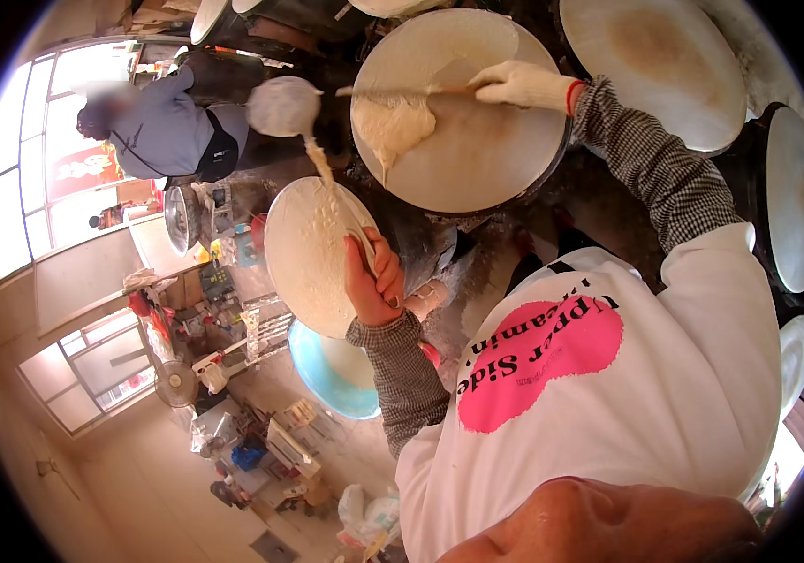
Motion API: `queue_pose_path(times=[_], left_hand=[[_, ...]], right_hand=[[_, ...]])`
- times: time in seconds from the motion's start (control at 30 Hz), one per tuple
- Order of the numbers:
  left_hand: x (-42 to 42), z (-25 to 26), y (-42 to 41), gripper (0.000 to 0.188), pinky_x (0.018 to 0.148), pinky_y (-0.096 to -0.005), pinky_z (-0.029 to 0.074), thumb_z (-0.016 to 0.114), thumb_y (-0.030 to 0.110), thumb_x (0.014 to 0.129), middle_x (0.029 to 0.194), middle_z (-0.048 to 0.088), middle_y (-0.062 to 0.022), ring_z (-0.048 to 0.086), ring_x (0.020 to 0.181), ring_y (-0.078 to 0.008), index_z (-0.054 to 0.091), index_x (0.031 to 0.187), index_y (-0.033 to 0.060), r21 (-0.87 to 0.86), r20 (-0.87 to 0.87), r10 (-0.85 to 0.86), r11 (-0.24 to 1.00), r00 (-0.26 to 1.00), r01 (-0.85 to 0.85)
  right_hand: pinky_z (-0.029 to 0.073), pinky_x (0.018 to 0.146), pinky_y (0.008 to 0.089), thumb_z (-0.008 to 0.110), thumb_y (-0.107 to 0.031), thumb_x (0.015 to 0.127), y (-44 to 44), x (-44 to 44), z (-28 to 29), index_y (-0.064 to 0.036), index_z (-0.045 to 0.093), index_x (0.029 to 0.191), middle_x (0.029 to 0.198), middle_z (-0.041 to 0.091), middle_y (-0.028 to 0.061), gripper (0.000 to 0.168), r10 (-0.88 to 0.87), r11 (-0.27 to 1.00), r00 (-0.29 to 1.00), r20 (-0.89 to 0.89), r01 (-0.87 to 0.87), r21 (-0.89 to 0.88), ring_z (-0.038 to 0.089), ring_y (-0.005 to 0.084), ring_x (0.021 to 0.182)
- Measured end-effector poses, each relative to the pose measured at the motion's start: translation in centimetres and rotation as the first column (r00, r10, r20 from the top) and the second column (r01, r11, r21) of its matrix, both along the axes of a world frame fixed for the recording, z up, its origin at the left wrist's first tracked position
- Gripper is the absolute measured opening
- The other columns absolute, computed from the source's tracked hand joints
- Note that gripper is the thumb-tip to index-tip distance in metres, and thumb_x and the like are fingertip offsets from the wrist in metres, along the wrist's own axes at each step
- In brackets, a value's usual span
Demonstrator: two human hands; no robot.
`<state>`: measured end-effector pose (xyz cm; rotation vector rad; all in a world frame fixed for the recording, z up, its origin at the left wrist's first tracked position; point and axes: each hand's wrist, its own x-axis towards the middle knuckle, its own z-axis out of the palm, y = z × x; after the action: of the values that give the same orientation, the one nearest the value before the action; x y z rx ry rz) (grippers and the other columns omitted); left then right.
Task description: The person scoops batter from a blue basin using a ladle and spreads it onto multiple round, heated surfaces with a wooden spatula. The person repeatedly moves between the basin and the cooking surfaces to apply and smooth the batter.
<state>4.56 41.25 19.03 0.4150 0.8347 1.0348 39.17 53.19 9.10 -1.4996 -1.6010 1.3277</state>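
A bare left hand (376, 279) grips the handle of a batter-coated ladle (284, 106), whose round pale bowl is beyond a container of creamy batter (307, 257). The handle crosses above this container; part of the grip is hidden by the fingers. A white knit glove with a red cuff covers my right hand (523, 86), which is shut on a long, thin spreader (402, 91). The spreader lies across a large round griddle (486, 155). Thick batter (393, 128) is heaped along its edge, with a drip running towards the near rim, and a thin pale layer covers the far side.
More round griddles stand at the right, one (655, 67) browned in its middle. A blue basin (331, 380) is on the floor below the left arm. A person in grey (163, 127) stands at the upper left. Shelves, a fan (177, 384) and bags lie further back.
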Motion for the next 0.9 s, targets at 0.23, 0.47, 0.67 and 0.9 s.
queue_pose_path(times=[0.23,0.47,0.67,0.9], left_hand=[[-2.1,-1.0,-3.7,0.038,0.028,-0.0193,0.022,0.039,0.039,0.105,0.061,0.039,0.0009,0.026,0.037,-0.0044,0.052,0.105,0.0036,0.006,-0.134,0.075,0.997,0.988,-0.074],[-2.8,-1.7,-4.6,0.038,0.028,-0.0195,0.022,0.038,0.040,0.105,0.061,0.040,0.0013,0.026,0.037,-0.0044,0.052,0.104,0.0045,-0.045,-0.220,0.155,0.985,0.963,-0.169],[-4.0,-0.8,-6.2,0.038,0.028,-0.0202,0.021,0.036,0.038,0.106,0.059,0.037,0.0015,0.025,0.035,-0.0045,0.051,0.110,0.0033,-0.033,-0.221,0.221,0.972,0.950,-0.234],[-4.3,-1.7,-7.9,0.039,0.029,-0.0181,0.023,0.033,0.033,0.107,0.061,0.036,0.0009,0.024,0.037,-0.0042,0.045,0.123,0.0002,0.006,-0.099,0.204,0.979,0.974,-0.204]], right_hand=[[0.037,0.046,0.0252,0.062,-0.031,0.088,-2.3,4.1,0.7,-0.006,0.067,0.120,0.070,0.060,0.0012,0.040,0.175,0.978,0.984,-0.021,-0.176,-0.109,0.047,0.0083,0.051],[0.033,0.042,0.0237,0.063,-0.029,0.088,-1.5,1.6,-0.3,-0.007,0.065,0.122,0.068,0.056,0.0002,0.041,0.200,0.960,0.977,-0.075,-0.211,-0.187,0.042,0.0073,0.048],[0.032,0.041,0.0241,0.064,-0.027,0.086,-0.6,4.7,0.7,-0.009,0.065,0.125,0.071,0.059,0.0009,0.043,0.143,0.975,0.990,-0.002,-0.141,-0.172,0.043,0.0067,0.049],[0.032,0.043,0.0243,0.061,-0.021,0.088,-1.3,2.9,2.3,-0.007,0.065,0.123,0.067,0.053,-0.0024,0.038,0.319,0.911,0.948,-0.015,-0.311,-0.271,0.041,0.0058,0.050]])
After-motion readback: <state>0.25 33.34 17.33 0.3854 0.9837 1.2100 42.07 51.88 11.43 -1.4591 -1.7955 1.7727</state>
